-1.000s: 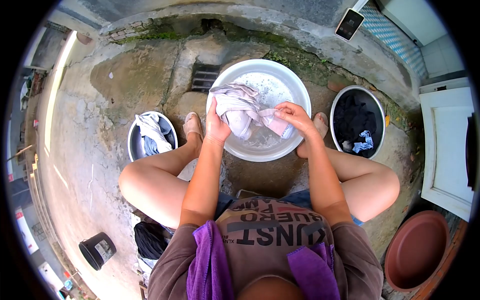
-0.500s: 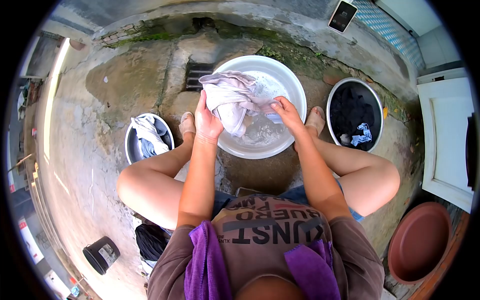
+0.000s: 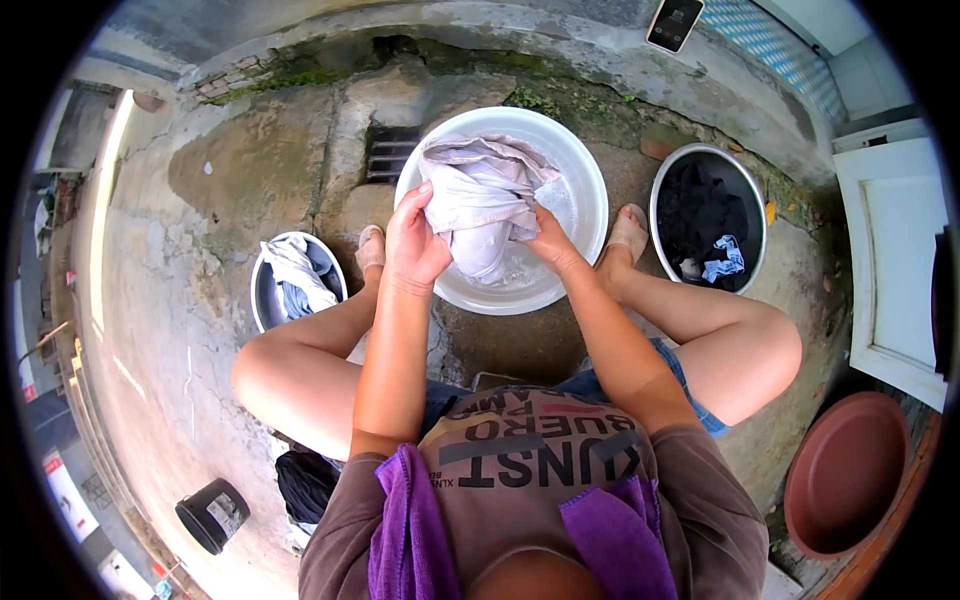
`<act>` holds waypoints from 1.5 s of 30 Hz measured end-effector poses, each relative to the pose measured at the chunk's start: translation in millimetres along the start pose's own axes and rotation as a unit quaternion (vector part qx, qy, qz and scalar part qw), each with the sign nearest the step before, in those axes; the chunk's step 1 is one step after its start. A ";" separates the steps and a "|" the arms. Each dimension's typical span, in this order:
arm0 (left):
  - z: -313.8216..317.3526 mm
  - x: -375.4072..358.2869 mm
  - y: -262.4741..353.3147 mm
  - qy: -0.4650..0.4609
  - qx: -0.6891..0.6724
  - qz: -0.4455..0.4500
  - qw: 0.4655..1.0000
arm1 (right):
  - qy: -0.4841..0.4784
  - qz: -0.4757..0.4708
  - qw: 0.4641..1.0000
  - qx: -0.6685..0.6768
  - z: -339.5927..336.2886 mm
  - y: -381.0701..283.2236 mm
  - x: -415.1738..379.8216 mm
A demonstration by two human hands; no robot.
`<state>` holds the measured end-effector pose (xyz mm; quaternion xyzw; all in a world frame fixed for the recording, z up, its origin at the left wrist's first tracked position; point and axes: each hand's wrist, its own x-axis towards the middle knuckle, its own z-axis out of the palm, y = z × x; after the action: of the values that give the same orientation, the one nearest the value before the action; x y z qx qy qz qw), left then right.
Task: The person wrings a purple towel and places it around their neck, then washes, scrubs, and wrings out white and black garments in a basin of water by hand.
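Bunched up between my two hands is a wet, pale pinkish-white garment (image 3: 485, 200); its exact kind does not show. It hangs over a large white basin (image 3: 588, 245) with sudsy water in it. My left hand (image 3: 416, 240) grips the garment's left side, the thumb on top of the cloth. On the other side my right hand (image 3: 548, 240) has hold of the lower right edge, its fingers partly hidden by the fabric.
A metal basin of dark clothes (image 3: 707, 210) stands at the right, a smaller basin of light clothes (image 3: 298, 272) at the left. A floor drain (image 3: 392, 153), a black bucket (image 3: 213, 515), a brown tub (image 3: 848, 475) and a phone (image 3: 675, 24) on the ledge also show.
My right hand has come in left and down toward my left hand. The stretched garment is now gathered into a bunch, a little further right over the basin.
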<state>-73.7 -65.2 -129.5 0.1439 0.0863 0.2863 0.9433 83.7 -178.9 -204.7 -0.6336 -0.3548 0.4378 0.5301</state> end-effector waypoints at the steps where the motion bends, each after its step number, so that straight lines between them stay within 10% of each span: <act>1: -4.6 -0.5 0.5 0.016 0.003 0.006 1.000 | -0.051 0.059 0.994 0.081 -5.4 13.6 6.5; 10: -18.9 1.8 28.8 0.114 0.237 0.097 0.960 | 0.036 0.017 0.950 0.308 -49.1 18.2 9.3; 15: -15.8 3.1 25.5 0.094 0.188 0.135 0.968 | -0.091 0.143 0.985 -0.037 -63.3 35.9 17.4; 22: -41.4 -2.7 20.8 0.100 0.037 0.124 0.987 | 0.002 -0.013 0.998 0.065 -36.8 5.0 14.9; 29: -53.6 6.1 13.1 0.046 0.044 0.100 0.993 | -0.095 0.101 0.990 0.000 -35.5 -7.0 18.1; 38: -47.7 17.8 7.2 0.200 0.155 0.126 0.959 | -0.666 0.073 0.585 -0.458 -2.2 6.3 -93.9; 40: -48.2 20.4 4.2 0.197 0.179 0.128 0.955 | -0.668 0.191 0.551 -0.462 -25.4 -8.9 -111.5; 45: -59.2 32.4 -6.8 0.222 0.249 0.073 0.940 | -0.671 0.145 0.576 -0.444 -56.0 -17.3 -127.4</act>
<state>-58.2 -39.1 -190.2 0.3126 0.3510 0.3483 0.8110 89.6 -312.3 -161.9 -0.3584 -0.6626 0.5965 -0.2770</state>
